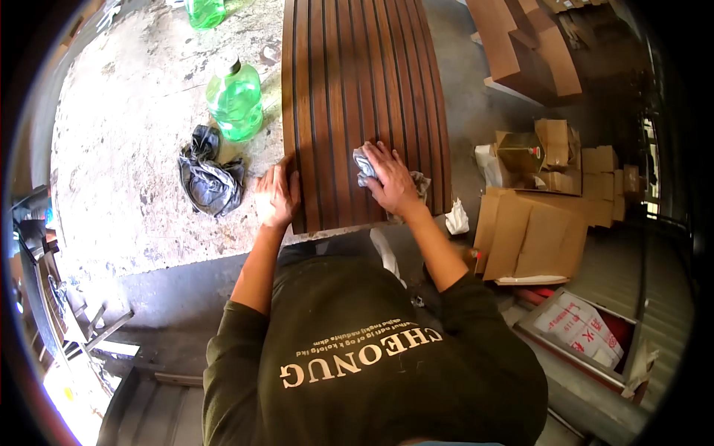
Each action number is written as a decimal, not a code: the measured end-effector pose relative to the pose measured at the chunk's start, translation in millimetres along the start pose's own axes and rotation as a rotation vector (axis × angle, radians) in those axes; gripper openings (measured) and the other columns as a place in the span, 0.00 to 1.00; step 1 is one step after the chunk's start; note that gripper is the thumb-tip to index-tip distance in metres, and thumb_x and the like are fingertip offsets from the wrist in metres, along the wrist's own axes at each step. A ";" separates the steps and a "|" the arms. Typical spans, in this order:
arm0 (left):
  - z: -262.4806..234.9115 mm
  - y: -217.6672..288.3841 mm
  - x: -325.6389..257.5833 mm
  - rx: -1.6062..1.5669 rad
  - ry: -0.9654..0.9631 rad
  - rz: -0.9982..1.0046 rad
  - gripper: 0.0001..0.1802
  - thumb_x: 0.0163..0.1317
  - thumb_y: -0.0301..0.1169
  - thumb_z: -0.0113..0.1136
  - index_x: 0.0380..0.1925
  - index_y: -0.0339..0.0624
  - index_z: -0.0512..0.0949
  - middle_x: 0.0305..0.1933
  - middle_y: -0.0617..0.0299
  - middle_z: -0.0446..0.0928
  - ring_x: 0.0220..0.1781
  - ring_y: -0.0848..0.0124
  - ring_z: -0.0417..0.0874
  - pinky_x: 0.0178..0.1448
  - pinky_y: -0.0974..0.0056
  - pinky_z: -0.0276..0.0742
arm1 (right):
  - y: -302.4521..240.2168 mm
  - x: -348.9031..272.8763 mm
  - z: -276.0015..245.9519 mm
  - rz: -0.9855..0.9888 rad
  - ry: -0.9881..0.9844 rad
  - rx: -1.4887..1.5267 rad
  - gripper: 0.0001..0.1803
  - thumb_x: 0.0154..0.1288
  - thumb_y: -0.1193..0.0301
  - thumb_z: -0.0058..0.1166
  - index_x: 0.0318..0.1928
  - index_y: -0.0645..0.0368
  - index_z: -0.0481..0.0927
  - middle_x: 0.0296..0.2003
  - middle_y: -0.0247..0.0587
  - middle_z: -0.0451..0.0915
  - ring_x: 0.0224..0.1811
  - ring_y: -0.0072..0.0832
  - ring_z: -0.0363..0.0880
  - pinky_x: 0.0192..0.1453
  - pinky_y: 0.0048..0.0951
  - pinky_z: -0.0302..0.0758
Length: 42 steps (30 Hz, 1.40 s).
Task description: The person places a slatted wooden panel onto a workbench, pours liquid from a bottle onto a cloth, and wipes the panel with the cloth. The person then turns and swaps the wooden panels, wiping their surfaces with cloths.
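Observation:
A long brown slatted wooden panel (364, 82) with dark grooves lies on the worktable in front of me. My right hand (393, 182) presses a crumpled grey rag (364, 165) onto its near part, the fingers bent over the cloth. At the panel's near left edge is my left hand (277, 197), with fingers and thumb closed against that edge. To its left a dark grey bunched cloth (212, 178) rests on the table. Behind the cloth stands a clear bottle of green liquid (236, 102) with a dark cap.
The pale, stained worktable (134, 149) spreads to the left, with a second green bottle (204, 11) at its far side. Right of the panel are open cardboard boxes (532, 230), a brown wooden piece (528, 52) and a metal-framed bin (580, 331) on the floor.

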<state>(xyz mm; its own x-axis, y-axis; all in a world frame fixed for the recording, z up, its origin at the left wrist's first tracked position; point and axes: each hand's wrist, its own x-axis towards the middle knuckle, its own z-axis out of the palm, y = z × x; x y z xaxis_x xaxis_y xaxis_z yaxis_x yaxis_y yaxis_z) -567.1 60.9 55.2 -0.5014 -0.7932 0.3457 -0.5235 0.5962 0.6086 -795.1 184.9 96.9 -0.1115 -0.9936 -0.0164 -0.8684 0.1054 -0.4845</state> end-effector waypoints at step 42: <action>10.6 -9.4 -2.3 0.016 0.069 0.014 0.19 0.60 0.29 0.52 0.52 0.40 0.72 0.34 0.53 0.78 0.35 0.58 0.79 0.39 0.57 0.68 | -101.0 -21.6 71.7 -0.035 0.241 0.202 0.06 0.49 0.68 0.62 0.28 0.50 0.77 0.29 0.41 0.70 0.34 0.41 0.72 0.36 0.40 0.68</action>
<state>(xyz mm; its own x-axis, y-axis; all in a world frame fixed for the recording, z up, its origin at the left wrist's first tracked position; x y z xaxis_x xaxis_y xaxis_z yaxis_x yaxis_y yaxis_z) -568.3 58.5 41.1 -0.4604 -0.7910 0.4030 -0.5281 0.6090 0.5919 -670.3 192.9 83.5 -0.2156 -0.9559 0.1995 -0.7626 0.0372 -0.6458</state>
